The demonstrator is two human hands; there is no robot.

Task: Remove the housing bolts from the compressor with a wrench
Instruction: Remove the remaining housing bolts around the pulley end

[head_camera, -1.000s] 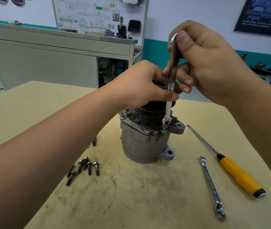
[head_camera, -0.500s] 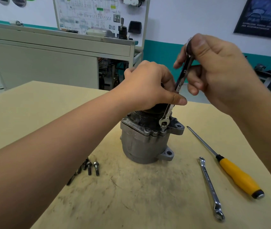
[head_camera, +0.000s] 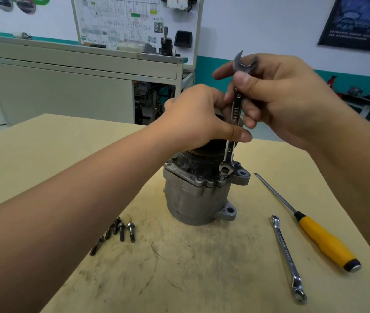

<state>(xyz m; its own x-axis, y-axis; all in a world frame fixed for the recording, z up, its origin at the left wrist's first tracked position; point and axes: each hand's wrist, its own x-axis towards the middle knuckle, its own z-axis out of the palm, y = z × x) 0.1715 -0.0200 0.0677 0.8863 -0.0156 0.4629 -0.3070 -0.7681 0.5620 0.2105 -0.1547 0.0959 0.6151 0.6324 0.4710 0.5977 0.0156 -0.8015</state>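
Nearest the camera is the scuffed tan wooden table (head_camera: 179, 279). At the right a slim silver ring wrench (head_camera: 289, 259) lies flat on it, and just beside that, further right, a yellow-handled screwdriver (head_camera: 327, 245) with its steel shaft angled away toward the middle. Over on the left is a small cluster of dark loose bolts (head_camera: 121, 231), lying close together by the left forearm. Now mid-table: the grey cast-metal compressor (head_camera: 193, 199) stands upright, mounting ears out to the right. On the right of its upper flange one housing bolt (head_camera: 223, 177) stands in place, and the lower end of the silver double open-ended wrench (head_camera: 233, 118) sits right on its head, the tool nearly vertical with a slight lean. The left hand (head_camera: 197, 118) is clamped over the compressor's dark top, fingers curled round it, thumb stretched across and touching the wrench shank. The right hand (head_camera: 287, 98) pinches the upper shank between thumb and curled fingers, and the free open end pokes out above the thumb. Beyond them stand a long grey cabinet (head_camera: 66, 86), a white wiring-diagram board (head_camera: 134, 21) and, far right, a dark poster (head_camera: 360, 21) on the wall
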